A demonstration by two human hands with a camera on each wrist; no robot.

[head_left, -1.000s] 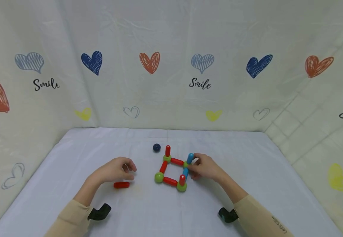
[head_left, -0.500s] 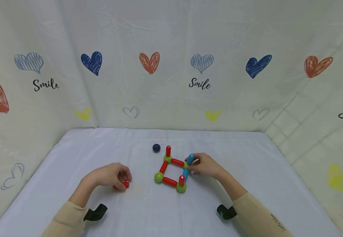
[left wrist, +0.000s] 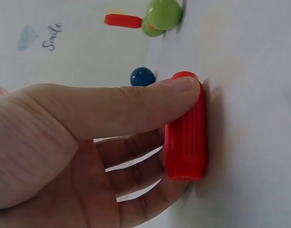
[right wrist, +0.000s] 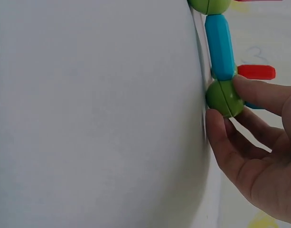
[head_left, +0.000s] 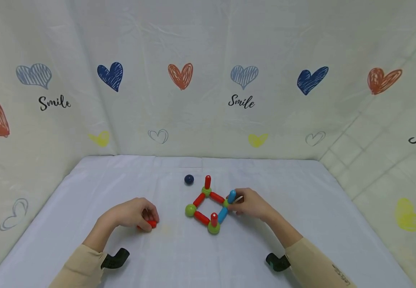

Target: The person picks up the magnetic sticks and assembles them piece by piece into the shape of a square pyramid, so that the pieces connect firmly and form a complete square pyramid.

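Observation:
My left hand (head_left: 132,213) pinches a loose red rod (left wrist: 187,142) between thumb and fingers, low at the tabletop. To its right lies a four-sided frame of red rods (head_left: 202,218) and one blue side rod (right wrist: 220,47), joined at the corners by green balls (head_left: 190,210). Red rods (head_left: 208,182) stand up from the back and front corners. At the right corner, my right hand (head_left: 250,203) grips the green ball (right wrist: 224,98), from which a blue upright rod (head_left: 231,196) rises. In the head view the fingers partly cover that ball.
A dark blue ball (head_left: 189,179) sits behind the frame, towards the table's back edge. White cloth covers the table (head_left: 179,260). A printed curtain (head_left: 208,120) hangs behind it. Black wrist-camera mounts (head_left: 116,259) jut inward from both sleeves.
My left hand has come down onto the red rod and pinched it. The frame has turned clockwise, its front corner shifting left, while my right hand keeps hold of the right corner.

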